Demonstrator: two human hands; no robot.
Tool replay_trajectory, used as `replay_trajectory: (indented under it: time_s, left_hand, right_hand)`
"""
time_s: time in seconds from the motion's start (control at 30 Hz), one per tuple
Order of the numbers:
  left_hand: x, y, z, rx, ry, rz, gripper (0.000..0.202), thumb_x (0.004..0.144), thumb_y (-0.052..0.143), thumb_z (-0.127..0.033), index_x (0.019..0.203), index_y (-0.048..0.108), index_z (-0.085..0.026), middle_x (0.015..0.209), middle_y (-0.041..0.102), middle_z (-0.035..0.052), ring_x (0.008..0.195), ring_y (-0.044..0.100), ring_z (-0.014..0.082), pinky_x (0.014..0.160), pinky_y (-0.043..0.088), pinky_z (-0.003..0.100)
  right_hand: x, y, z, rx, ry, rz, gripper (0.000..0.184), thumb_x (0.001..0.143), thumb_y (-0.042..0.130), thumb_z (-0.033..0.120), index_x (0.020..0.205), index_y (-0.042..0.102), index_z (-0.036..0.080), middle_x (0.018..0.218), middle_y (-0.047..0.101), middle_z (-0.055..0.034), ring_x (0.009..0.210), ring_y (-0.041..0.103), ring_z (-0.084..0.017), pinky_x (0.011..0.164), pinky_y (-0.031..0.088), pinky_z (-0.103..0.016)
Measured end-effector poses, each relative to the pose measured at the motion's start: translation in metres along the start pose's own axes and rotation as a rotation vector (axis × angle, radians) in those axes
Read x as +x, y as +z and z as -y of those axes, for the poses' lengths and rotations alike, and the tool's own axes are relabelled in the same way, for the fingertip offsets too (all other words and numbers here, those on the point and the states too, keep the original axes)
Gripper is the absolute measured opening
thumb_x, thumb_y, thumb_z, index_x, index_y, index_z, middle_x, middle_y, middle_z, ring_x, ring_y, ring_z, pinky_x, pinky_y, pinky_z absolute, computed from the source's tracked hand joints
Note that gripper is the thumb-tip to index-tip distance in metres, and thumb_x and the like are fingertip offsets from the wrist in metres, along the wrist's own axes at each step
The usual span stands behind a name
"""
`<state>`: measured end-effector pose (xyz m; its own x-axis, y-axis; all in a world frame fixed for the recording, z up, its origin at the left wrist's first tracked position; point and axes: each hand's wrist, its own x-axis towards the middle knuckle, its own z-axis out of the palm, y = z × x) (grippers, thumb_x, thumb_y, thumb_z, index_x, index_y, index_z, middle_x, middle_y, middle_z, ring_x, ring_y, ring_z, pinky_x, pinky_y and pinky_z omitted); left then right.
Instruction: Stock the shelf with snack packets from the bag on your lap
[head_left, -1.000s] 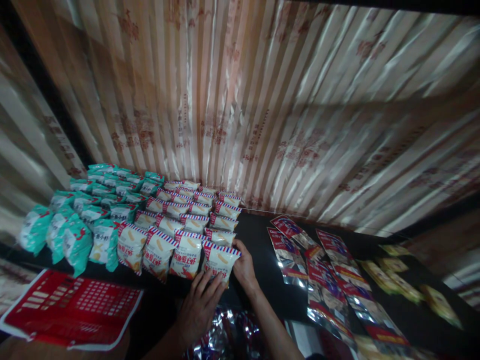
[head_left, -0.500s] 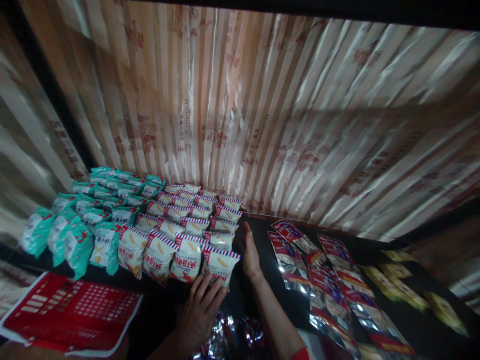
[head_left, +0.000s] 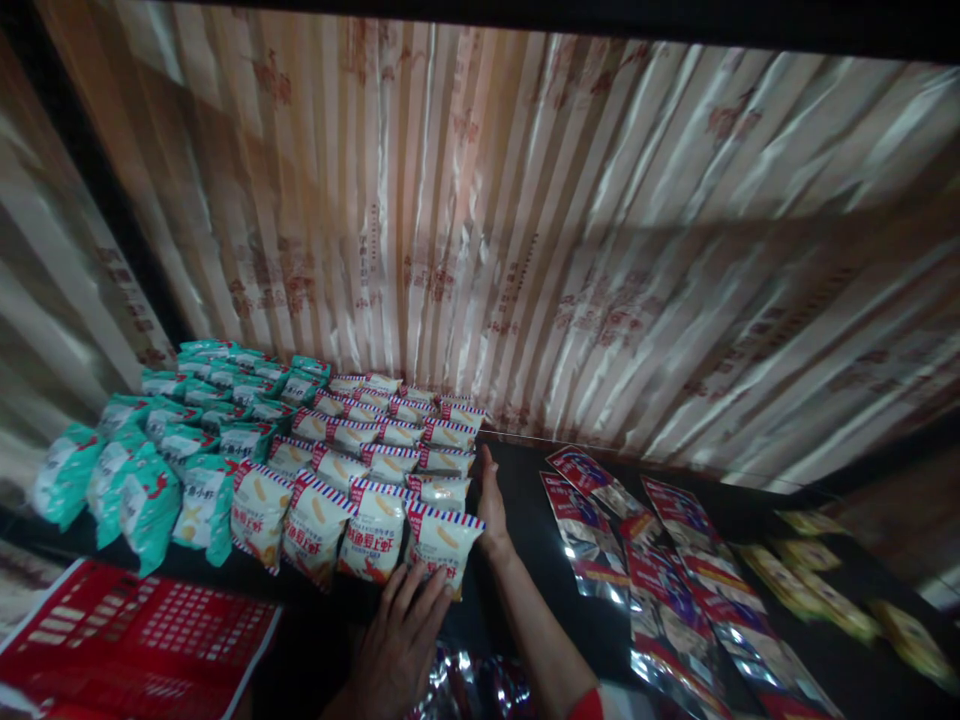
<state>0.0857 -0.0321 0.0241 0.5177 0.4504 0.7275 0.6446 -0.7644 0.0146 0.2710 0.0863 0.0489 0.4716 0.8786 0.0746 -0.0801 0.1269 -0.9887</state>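
Stripe-topped snack bag [head_left: 444, 543], front right of its rows [head_left: 390, 464]: left hand [head_left: 399, 635] rests on it, fingers apart; right hand [head_left: 492, 508], now off its edge, extends open alongside, likely leaving steadying to the left.

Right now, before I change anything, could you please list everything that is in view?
white snack bags: many, four in front; white with red-blue striped edges; left of centre
teal snack bags: many, some hidden; teal and white; far left
red-purple packets: several, overlapping; right of centre
yellow packets: at least five; yellow; far right
shelf: one; black; under the bags
basket: one; red, white edge; lower left
foil packages: count unclear; silvery; bottom centre
printed sheeting: count unclear; pinkish-brown stripes; behind
left hand: one; at the rightmost front white bag
right hand: one; beside the white bags' right side
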Motion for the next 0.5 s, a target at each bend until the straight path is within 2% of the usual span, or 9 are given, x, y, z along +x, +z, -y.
replay_trajectory:
  time_s: [0.1, 0.3, 0.5]
  left_hand:
    - [0.003, -0.003, 0.000, -0.015, 0.001, -0.009, 0.044, 0.083, 0.042, -0.010, 0.124, 0.054, -0.018, 0.143, 0.042, -0.0018, 0.130, 0.035, 0.0222, 0.111, 0.023, 0.038]
    - [0.003, -0.001, 0.002, -0.002, 0.005, -0.004, 0.046, 0.082, 0.041, -0.008, 0.125, 0.054, -0.019, 0.144, 0.041, -0.0028, 0.130, 0.036, 0.0214, 0.112, 0.021, 0.037]
    - [-0.004, 0.011, 0.002, -0.012, -0.006, -0.035, 0.040, 0.085, 0.050, -0.026, 0.124, 0.055, -0.021, 0.149, 0.033, -0.0040, 0.130, 0.035, 0.0219, 0.114, 0.019, 0.038]
  right_hand:
    - [0.010, 0.000, -0.001, 0.000, 0.062, -0.045, 0.078, 0.078, 0.036, 0.073, 0.138, 0.041, 0.023, 0.144, 0.041, -0.0035, 0.134, 0.035, -0.023, 0.108, 0.032, -0.039]
    - [0.018, 0.013, 0.012, 0.060, 0.114, 0.105, 0.074, 0.079, 0.034, 0.074, 0.131, 0.051, 0.024, 0.120, 0.065, -0.0043, 0.119, 0.053, -0.025, 0.100, 0.042, -0.039]
    - [0.015, 0.012, 0.013, 0.211, 0.171, 0.120, 0.069, 0.076, 0.045, 0.071, 0.128, 0.053, 0.027, 0.124, 0.062, 0.0000, 0.122, 0.051, -0.023, 0.103, 0.038, -0.036]
